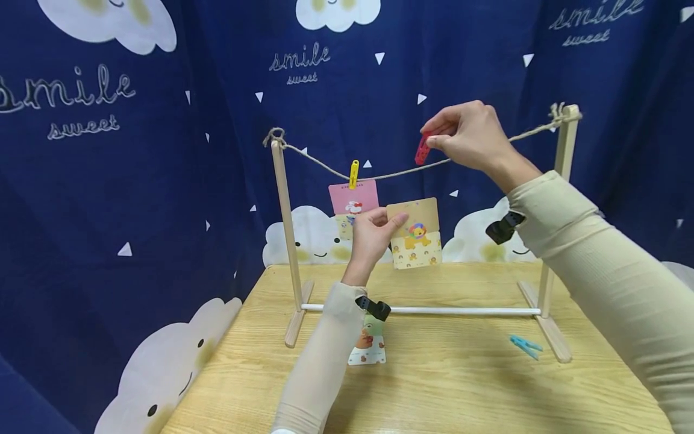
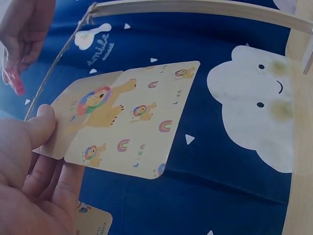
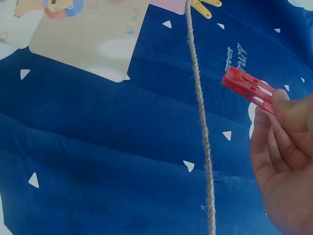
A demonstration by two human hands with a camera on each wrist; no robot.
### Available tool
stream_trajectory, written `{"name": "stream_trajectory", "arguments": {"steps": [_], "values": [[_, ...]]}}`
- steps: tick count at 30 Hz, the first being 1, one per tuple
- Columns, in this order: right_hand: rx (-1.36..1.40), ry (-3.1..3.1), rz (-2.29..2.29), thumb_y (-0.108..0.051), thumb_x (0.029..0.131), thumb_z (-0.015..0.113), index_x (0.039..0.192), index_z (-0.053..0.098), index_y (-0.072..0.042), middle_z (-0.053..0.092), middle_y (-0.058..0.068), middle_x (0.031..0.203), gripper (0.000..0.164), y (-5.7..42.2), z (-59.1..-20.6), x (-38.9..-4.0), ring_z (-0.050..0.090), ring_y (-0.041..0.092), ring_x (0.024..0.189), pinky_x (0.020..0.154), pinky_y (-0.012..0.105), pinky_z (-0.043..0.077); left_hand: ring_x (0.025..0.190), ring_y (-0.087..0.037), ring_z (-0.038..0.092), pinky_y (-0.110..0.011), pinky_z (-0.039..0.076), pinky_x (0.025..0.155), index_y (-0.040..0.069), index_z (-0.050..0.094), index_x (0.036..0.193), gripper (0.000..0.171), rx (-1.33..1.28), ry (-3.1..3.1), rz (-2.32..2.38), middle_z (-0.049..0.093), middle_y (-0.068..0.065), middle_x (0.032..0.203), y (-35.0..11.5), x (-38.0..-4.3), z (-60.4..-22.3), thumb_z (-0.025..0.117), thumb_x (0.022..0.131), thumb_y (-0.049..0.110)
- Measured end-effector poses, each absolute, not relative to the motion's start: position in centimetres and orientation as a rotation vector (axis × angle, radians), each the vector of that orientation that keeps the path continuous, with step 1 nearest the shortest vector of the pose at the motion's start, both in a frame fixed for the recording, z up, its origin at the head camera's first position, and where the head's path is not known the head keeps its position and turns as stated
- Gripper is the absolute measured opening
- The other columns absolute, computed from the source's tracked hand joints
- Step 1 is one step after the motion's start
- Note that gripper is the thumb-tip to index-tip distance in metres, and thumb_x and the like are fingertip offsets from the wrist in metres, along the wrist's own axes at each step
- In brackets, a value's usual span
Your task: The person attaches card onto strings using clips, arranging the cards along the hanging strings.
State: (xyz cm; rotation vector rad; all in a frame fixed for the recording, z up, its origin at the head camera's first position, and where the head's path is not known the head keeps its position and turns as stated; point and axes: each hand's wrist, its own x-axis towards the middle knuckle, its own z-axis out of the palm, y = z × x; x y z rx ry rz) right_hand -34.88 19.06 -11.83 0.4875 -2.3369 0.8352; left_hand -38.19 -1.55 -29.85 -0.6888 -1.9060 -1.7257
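My left hand point(image 1: 371, 238) pinches the left edge of a lion card point(image 1: 416, 232) between thumb and fingers. The card, tan above and cream below, sits upright under the sagging rope point(image 1: 403, 173). Above the rope, my right hand point(image 1: 472, 135) holds a red clothespin point(image 1: 423, 148) by one end, its other end pointing down toward the rope. In the right wrist view the red clothespin point(image 3: 249, 87) stands apart from the rope point(image 3: 199, 100). A yellow clothespin point(image 1: 354, 175) clips a pink card point(image 1: 355, 196) to the rope; my left hand partly covers that card.
Wooden posts point(image 1: 285, 223) carry the rope at both ends, with a white bar point(image 1: 466, 311) joining them low down. On the table point(image 1: 434, 374) lie a blue clothespin point(image 1: 525, 346) at right and a green and white card point(image 1: 368, 352), partly behind my left forearm. A blue curtain hangs behind.
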Motion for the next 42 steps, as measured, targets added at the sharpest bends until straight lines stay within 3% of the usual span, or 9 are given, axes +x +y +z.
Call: {"name": "stream_trajectory", "arguments": {"steps": [9, 15, 25, 34, 42], "values": [[0.449, -2.357, 0.837, -0.023, 0.094, 0.076, 0.108, 0.080, -0.010, 0.079, 0.009, 0.102, 0.019, 18.7, -12.0, -36.0, 0.065, 0.018, 0.087, 0.071, 0.028, 0.048, 0.055, -0.008, 0.048, -0.023, 0.033, 0.048, 0.010, 0.068, 0.070, 0.033, -0.645, -1.921, -1.724, 0.062, 0.005, 0.062, -1.5, -38.0, -29.6, 0.084, 0.089, 0.031], [0.443, -2.375, 0.851, -0.021, 0.094, 0.076, 0.106, 0.080, -0.010, 0.079, 0.009, 0.100, 0.017, 18.3, -12.4, -36.3, 0.064, 0.020, 0.088, 0.071, 0.029, 0.049, 0.052, -0.009, 0.037, -0.024, 0.025, 0.047, 0.010, 0.053, 0.062, 0.046, -0.637, -1.908, -1.711, 0.044, 0.004, 0.055, -1.5, -38.0, -29.7, 0.083, 0.090, 0.032], [0.453, -2.401, 0.858, -0.017, 0.093, 0.077, 0.102, 0.081, -0.010, 0.079, 0.010, 0.098, 0.012, 18.0, -13.1, -36.6, 0.068, 0.021, 0.087, 0.069, 0.025, 0.052, 0.050, -0.010, 0.033, -0.025, 0.023, 0.047, 0.011, 0.048, 0.061, 0.051, -0.643, -1.879, -1.710, 0.040, 0.004, 0.055, -1.2, -38.1, -29.5, 0.084, 0.089, 0.034], [0.432, -2.444, 0.862, -0.018, 0.094, 0.078, 0.102, 0.081, -0.010, 0.078, 0.011, 0.101, 0.012, 18.0, -13.5, -36.6, 0.069, 0.023, 0.088, 0.071, 0.027, 0.053, 0.052, -0.008, 0.038, -0.024, 0.025, 0.046, 0.014, 0.055, 0.063, 0.045, -0.611, -1.917, -1.696, 0.046, 0.007, 0.056, -0.9, -38.3, -29.6, 0.084, 0.088, 0.038], [0.439, -2.449, 0.845, -0.019, 0.093, 0.078, 0.101, 0.081, -0.010, 0.079, 0.010, 0.100, 0.012, 18.1, -13.4, -36.6, 0.068, 0.023, 0.090, 0.073, 0.031, 0.052, 0.051, -0.008, 0.037, -0.025, 0.024, 0.045, 0.013, 0.053, 0.063, 0.046, -0.643, -1.892, -1.686, 0.046, 0.005, 0.056, -0.7, -38.7, -29.0, 0.083, 0.089, 0.035]]}}
